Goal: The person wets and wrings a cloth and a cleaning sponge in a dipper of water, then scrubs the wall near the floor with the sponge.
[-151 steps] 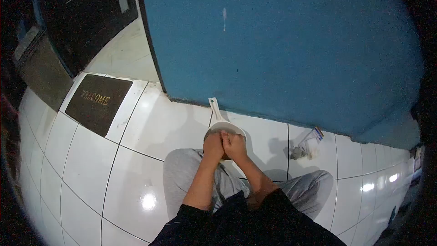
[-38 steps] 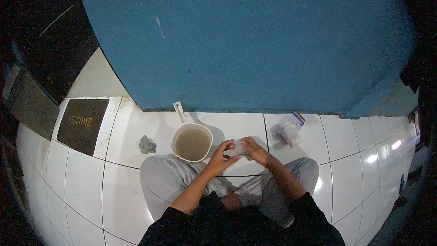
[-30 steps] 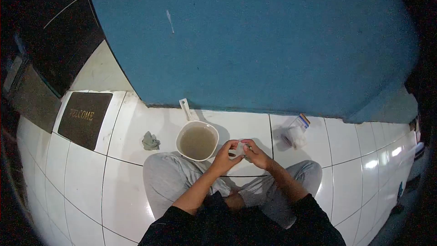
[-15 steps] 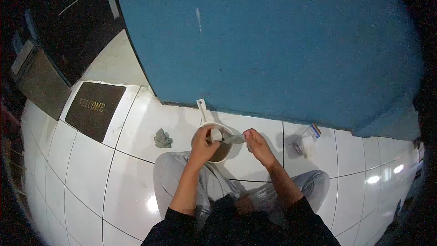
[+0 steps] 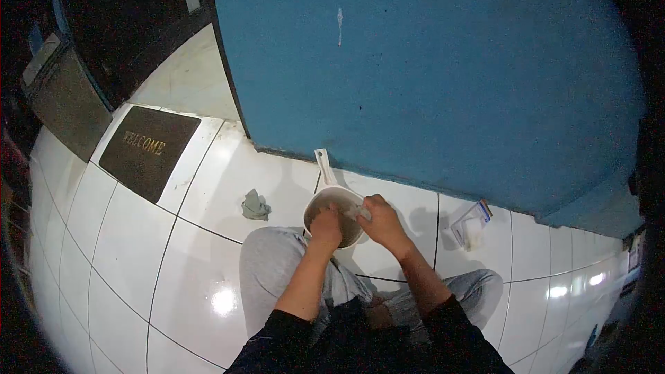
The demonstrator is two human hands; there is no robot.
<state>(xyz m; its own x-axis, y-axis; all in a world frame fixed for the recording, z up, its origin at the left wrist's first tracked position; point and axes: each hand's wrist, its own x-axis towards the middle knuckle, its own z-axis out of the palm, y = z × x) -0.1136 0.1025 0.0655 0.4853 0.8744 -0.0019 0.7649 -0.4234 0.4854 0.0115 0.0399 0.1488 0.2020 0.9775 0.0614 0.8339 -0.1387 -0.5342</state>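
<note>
A white dipper (image 5: 325, 166) with a long handle stands on the tiled floor in front of my crossed legs, with murky water in it. My left hand (image 5: 325, 227) is down inside the dipper, its fingertips in the water and hard to make out. At the dipper's right rim my right hand (image 5: 379, 220) is closed on a pale grey-green cloth (image 5: 353, 212), which hangs into the dipper. A crumpled grey-green cloth (image 5: 255, 205) lies on the floor to the left of the dipper.
A clear plastic packet (image 5: 473, 225) with a coloured top edge lies on the floor at the right. The blue wall (image 5: 415, 83) rises just behind the dipper. A dark doormat (image 5: 150, 152) reading WELCOME is at the left.
My view has turned left. My hands were together over the floor right of the dipper; then they stretched the cloth out above it. Now my left hand is lowered inside and my right is at the rim.
</note>
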